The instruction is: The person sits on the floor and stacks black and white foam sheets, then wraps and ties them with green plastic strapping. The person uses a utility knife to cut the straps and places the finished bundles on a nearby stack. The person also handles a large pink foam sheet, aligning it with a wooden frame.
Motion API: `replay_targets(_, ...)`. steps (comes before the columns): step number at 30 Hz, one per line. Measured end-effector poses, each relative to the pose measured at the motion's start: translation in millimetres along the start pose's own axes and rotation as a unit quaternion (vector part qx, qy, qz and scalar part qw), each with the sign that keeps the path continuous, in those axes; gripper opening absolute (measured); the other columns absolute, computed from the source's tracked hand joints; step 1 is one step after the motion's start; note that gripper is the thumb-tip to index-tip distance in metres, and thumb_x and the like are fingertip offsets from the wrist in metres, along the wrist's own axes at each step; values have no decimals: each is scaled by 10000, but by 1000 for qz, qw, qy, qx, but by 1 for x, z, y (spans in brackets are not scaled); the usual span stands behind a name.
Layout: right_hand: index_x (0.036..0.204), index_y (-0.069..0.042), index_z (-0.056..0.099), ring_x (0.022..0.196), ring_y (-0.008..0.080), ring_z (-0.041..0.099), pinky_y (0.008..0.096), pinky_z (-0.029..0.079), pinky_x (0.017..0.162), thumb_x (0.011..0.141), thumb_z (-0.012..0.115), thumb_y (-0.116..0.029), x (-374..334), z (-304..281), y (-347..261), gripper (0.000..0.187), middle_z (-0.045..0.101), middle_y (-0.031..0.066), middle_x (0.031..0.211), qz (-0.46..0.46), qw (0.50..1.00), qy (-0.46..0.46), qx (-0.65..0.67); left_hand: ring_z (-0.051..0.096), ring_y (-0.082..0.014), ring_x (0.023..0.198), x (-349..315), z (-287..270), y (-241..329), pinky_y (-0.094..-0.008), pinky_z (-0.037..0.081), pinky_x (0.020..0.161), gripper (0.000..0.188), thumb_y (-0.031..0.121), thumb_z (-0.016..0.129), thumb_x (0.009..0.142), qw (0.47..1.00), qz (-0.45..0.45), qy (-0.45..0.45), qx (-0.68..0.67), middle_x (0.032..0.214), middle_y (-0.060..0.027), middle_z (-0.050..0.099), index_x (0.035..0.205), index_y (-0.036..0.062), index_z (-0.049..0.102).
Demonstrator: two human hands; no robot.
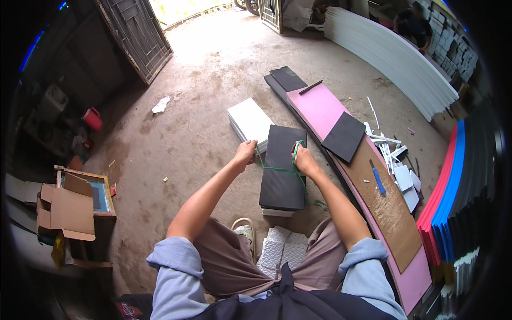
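In front of me on the floor stands a stack of rectangular sheets topped by a black foam sheet point(283, 190), with white layers showing at its near end. A green string point(281, 169) crosses the stack at about its middle. My left hand point(247, 152), at the stack's left edge, is closed on one part of the string. On the right edge, my right hand point(304, 159) grips a looped bunch of the same string. Just beyond the left hand lies a stack of white sheets point(252, 120). Part of the string's underside run is hidden.
Right of the stack lie long pink boards point(321, 109), a loose black sheet point(345, 137), a brown board point(392, 213) and a blue-handled knife point(378, 180). White offcuts point(392, 149) are scattered beyond. An open cardboard box point(69, 210) stands left. A person point(413, 26) is at the far right.
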State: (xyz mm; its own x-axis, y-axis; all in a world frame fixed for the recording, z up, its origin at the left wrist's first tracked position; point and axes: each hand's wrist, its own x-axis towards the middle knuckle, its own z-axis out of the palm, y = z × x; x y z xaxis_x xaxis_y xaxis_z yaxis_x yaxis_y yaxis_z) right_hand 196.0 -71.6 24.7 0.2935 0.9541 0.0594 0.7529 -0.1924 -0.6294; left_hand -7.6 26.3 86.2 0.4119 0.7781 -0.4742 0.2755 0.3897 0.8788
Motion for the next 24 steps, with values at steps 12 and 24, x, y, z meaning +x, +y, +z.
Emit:
replay_targets(12, 1334, -270, 406, 1302, 469, 208, 667, 271, 983, 739, 703, -266, -21, -7, -78, 666, 251, 65, 1457, -83, 956, -212, -186, 447, -71, 559, -9, -12, -11, -257, 375, 513, 314, 302, 518, 858, 953, 164, 95, 238, 607, 5, 490, 698, 33, 544)
replay_targets(24, 1322, -272, 430, 1301, 472, 211, 684, 277, 964, 694, 735, -261, -14, 9, -86, 698, 269, 62, 1454, -76, 951, -203, -221, 287, -36, 507, -34, -29, 31, -239, 249, 466, 287, 220, 492, 854, 968, 170, 140, 121, 556, 75, 346, 588, 140, 418)
